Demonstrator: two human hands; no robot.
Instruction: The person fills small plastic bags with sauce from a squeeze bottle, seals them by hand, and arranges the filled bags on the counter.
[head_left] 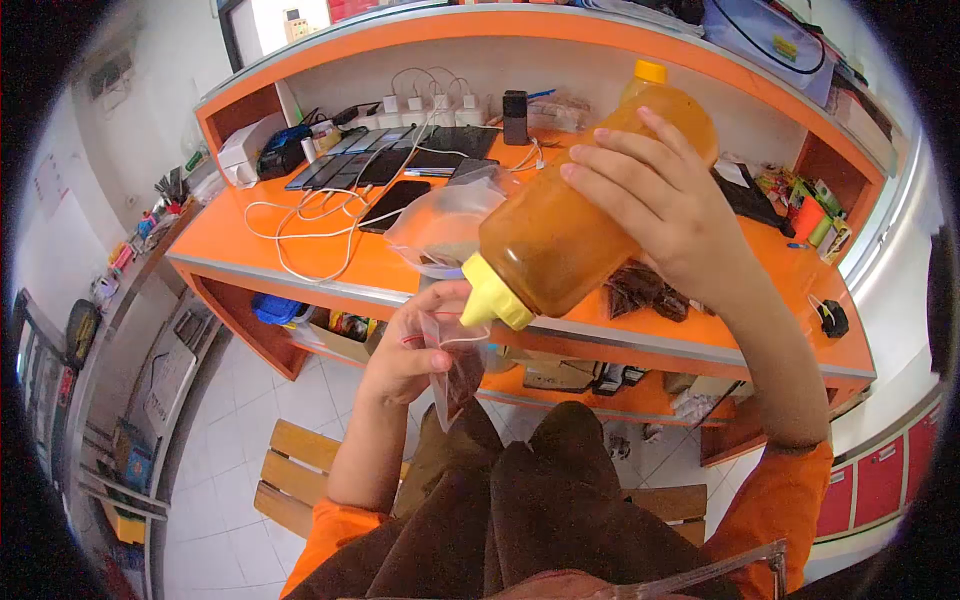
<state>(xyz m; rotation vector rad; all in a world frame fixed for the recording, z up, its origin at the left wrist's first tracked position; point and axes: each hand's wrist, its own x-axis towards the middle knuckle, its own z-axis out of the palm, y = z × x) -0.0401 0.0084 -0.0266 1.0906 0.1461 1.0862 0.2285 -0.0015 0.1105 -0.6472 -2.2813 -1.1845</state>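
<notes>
My right hand [660, 195] is spread over the upper side of the amber bottle [575, 240], fingers part-curled round its body and thumb hidden from view. The bottle is held tilted in front of me, above the near edge of the orange table [225, 232], its yellow nozzle [492, 298] pointing down and to the left. My left hand [408, 352] is nearly closed, thumb and fingers pinching the small clear bag [458, 385], which hangs beneath the nozzle above my lap. The tip lies at the bag's mouth; whether it has entered, and whether anything is flowing, I cannot tell. Principal risks, in my judgement: a squeeze with the tip off-centre could wet my left fingers or the trousers [545, 490] below; a slackened pinch could let the limp mouth fold shut or the bag drop; and the broad bottle, gripped by one hand, could slip or swing if its weight shifts, knocking the bag aside. Behind, the clear container [445, 225] stands near the bottle, with the phone [395, 206] and white cables [335, 212] farther left, where a stray splash might reach them.
</notes>
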